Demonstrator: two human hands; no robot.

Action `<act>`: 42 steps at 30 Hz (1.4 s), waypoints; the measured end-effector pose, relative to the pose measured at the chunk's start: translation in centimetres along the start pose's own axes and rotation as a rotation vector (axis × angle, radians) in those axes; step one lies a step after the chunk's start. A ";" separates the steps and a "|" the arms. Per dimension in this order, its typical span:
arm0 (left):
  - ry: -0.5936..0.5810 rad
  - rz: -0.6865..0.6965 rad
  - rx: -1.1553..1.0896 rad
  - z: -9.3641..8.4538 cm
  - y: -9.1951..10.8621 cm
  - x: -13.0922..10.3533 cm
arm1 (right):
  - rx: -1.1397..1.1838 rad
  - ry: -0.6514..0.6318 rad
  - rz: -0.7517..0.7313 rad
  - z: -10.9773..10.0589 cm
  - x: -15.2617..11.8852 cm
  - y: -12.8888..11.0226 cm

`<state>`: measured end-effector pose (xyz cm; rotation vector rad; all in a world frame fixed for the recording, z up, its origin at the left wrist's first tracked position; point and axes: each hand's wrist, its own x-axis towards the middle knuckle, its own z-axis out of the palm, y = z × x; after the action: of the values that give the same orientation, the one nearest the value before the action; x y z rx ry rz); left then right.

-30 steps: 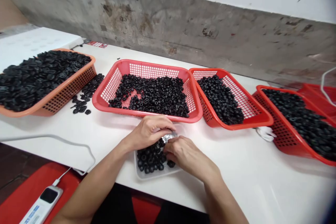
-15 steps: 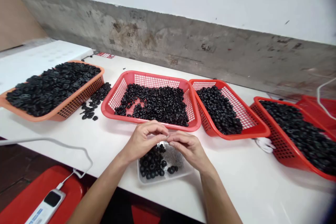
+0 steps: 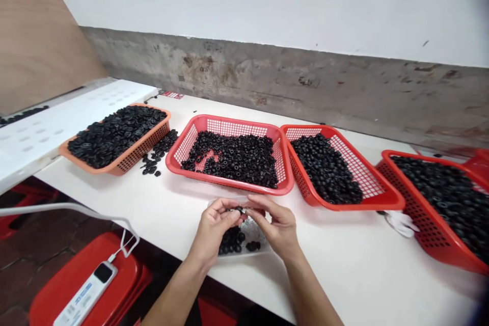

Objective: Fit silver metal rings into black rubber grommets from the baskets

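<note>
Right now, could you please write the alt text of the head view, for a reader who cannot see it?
The left hand pinches a small black part, and the right hand meets it, above a translucent container of black pieces on a white table. Behind stand an orange basket and three red baskets, all holding black pieces.

From the clear container (image 3: 244,251), I see open bench (image 3: 336,260) toward three o'clock; the pink basket (image 3: 229,182) blocks twelve, and the orange basket (image 3: 126,159) stands at ten.
</note>
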<state>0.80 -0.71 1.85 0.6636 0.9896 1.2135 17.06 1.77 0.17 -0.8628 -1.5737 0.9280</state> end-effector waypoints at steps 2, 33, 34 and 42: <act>0.015 -0.009 -0.017 0.1 -0.1 -0.2 | -0.016 -0.001 -0.035 0.0 0.0 -0.2; -0.005 -0.066 -0.080 0.1 -0.4 -1.9 | 0.070 -0.216 -0.048 -0.9 0.6 -0.8; -0.020 -0.066 -0.080 0.0 -0.3 -1.9 | 0.072 -0.239 -0.033 -1.0 0.6 -0.9; 0.056 -0.073 -0.182 -1.2 0.4 -1.1 | -0.326 -0.221 0.011 -0.8 0.6 0.5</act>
<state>-0.48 -1.75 1.97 0.4493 0.9294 1.2461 17.79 2.60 0.11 -1.0213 -1.9491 0.8069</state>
